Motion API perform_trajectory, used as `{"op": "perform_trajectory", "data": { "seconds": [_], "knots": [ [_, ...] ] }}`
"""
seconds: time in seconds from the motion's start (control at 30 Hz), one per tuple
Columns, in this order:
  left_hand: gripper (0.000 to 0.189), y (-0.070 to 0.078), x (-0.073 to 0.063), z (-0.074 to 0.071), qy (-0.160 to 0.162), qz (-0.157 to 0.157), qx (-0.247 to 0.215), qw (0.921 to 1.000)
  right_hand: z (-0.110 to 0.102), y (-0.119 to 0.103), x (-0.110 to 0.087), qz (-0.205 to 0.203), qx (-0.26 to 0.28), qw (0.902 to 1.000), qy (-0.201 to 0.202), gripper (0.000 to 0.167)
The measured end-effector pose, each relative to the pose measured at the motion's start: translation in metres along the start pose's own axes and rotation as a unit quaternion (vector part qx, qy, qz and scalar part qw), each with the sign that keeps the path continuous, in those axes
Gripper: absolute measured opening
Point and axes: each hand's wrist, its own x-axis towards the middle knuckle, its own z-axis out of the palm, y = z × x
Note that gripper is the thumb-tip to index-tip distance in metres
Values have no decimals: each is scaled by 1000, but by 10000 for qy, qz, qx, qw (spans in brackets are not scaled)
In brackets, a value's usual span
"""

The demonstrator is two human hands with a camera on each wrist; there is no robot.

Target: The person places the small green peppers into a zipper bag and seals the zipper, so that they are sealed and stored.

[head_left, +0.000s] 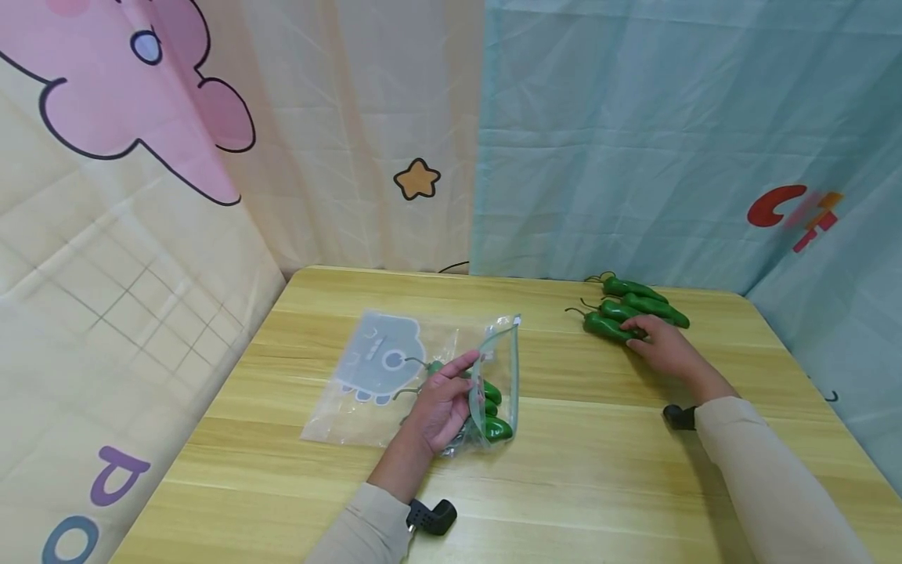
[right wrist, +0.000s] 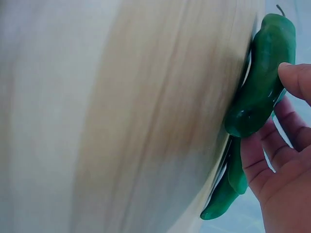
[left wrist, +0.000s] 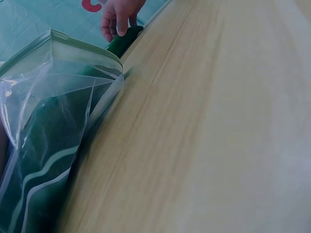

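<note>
A clear zip bag (head_left: pixel 327 415) with a grey-blue cartoon print lies on the table, its green-edged mouth spread toward the right. Green peppers (head_left: pixel 499 428) with long stems lie inside it. My left hand (head_left: pixel 440 403) holds the bag's upper layer near the mouth, fingers pointing right; part of its grip is hidden by the plastic. At the back right, my right hand (head_left: pixel 662 345) pinches the nearest green pepper (right wrist: pixel 265 73) of a group, thumb on one side and fingers on the other. The other loose peppers (head_left: pixel 637 305) lie just behind it, stems to the left.
The wooden table (head_left: pixel 599 486) ends at the back against hanging curtains (head_left: pixel 599 141), cream on the left and blue on the right. Black wrist straps (head_left: pixel 440 517) sit at both sleeve cuffs.
</note>
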Motion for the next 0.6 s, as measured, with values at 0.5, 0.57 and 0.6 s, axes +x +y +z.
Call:
{"op": "perform_trajectory", "data": {
  "seconds": [0.5, 0.57, 0.6],
  "knots": [
    [43, 0, -1, 1, 38, -7, -12, 10000, -1, -9, -8, 25, 283, 9996, -49, 31],
    [43, 0, 0, 0, 30, -6, -3, 10000, -1, -13, -10, -5, 366, 9993, -77, 31],
    [43, 0, 0, 0, 24, -5, -8, 10000, 0, -15, -10, -32, 409, 9991, -94, 31]
  ]
}}
